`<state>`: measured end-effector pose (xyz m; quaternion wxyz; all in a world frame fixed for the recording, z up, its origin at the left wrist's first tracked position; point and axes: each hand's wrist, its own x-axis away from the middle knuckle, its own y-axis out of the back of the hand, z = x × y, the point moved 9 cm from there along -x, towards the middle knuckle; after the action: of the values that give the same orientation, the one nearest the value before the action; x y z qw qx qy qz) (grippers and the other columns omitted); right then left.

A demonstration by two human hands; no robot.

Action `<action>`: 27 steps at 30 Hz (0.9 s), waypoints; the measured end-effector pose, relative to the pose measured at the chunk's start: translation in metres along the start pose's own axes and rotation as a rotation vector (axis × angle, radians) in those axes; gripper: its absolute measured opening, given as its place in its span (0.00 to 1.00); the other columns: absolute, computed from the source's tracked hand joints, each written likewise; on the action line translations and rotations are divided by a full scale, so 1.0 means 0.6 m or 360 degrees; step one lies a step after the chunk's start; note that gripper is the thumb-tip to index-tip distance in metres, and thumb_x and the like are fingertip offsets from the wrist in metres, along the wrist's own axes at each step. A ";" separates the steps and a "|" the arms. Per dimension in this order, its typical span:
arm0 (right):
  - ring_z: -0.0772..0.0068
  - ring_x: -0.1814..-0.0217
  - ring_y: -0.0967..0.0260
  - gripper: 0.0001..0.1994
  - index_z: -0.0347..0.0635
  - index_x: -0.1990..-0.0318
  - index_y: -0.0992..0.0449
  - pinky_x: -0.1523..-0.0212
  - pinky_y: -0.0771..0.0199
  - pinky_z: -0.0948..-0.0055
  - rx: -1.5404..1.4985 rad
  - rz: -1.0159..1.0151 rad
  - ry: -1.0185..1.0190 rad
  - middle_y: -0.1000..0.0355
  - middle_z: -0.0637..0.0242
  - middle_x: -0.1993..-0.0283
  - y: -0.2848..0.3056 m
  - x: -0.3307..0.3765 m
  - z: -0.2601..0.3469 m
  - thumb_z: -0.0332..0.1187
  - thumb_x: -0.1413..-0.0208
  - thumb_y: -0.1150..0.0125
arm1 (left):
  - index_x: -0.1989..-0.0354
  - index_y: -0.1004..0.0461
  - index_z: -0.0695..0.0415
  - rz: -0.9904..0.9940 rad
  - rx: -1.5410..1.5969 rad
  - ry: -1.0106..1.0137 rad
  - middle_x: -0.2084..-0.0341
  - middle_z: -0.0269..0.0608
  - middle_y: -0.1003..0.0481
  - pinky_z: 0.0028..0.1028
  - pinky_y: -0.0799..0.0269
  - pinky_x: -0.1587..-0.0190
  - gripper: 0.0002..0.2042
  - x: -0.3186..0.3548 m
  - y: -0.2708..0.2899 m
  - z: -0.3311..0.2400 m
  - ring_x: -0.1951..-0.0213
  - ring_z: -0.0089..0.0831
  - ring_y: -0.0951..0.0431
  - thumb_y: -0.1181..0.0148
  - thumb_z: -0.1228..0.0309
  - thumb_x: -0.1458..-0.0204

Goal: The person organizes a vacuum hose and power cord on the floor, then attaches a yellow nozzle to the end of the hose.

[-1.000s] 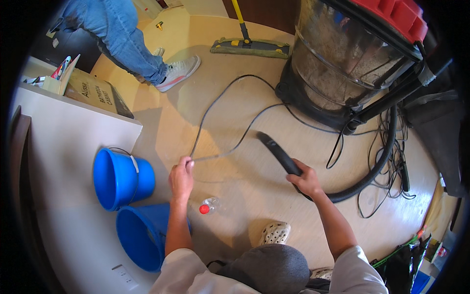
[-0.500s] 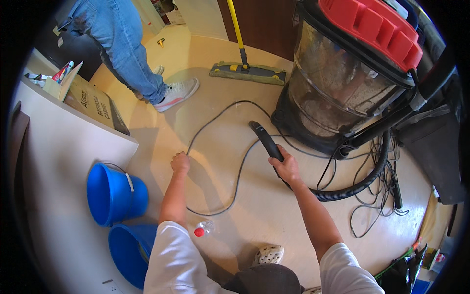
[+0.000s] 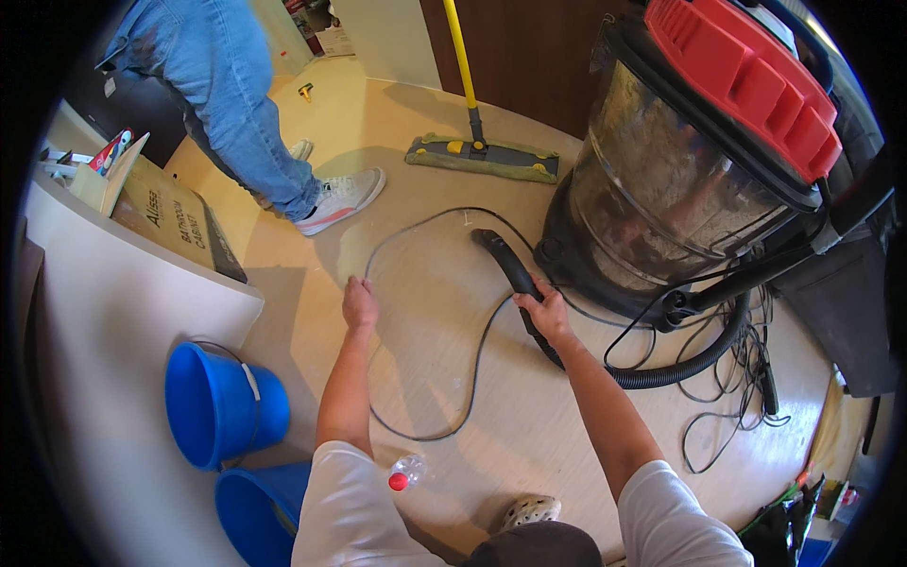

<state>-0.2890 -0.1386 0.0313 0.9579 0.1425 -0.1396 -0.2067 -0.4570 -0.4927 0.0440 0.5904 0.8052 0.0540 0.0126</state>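
Note:
My right hand [image 3: 546, 310] is wrapped around the black curved handle tube [image 3: 505, 260] of a vacuum hose, its open end pointing away from me. My left hand [image 3: 359, 304] is closed at a dark power cord [image 3: 477, 364], low over the floor; the cord meets its fingers, and the part below it looks blurred. The cord loops across the floor between my hands. The hose [image 3: 666, 375] curves right toward a large wet-dry vacuum [image 3: 652, 189] with a dusty metal drum and a red top. A clear plastic bottle with a red cap [image 3: 406, 471] lies near my left forearm.
Two blue buckets [image 3: 272, 406] lie at the left beside a low white wall [image 3: 104, 312]. A person in jeans [image 3: 236, 123] stands at the far left. A flat mop [image 3: 482, 156] rests by the dark door. Tangled cords [image 3: 746, 369] lie at the right.
My left hand has moved slightly away from me and to the right, with the cord at its fingers. The right hand keeps its grip on the hose handle. The view has shifted a little.

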 end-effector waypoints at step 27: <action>0.70 0.65 0.31 0.30 0.45 0.43 0.38 0.61 0.33 0.73 -0.0381 -0.0306 0.0021 0.28 0.60 0.68 0.091 0.081 0.048 0.39 0.58 0.41 | 0.51 0.36 0.63 -0.0469 0.1299 0.0193 0.79 0.43 0.31 0.30 0.32 0.70 0.15 0.251 0.137 -0.095 0.76 0.31 0.30 0.57 0.76 0.47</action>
<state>-0.2365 -0.1185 0.0860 0.9446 0.0415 -0.0934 -0.3118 -0.3061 -0.4474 0.1329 0.2150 0.9540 0.2035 -0.0469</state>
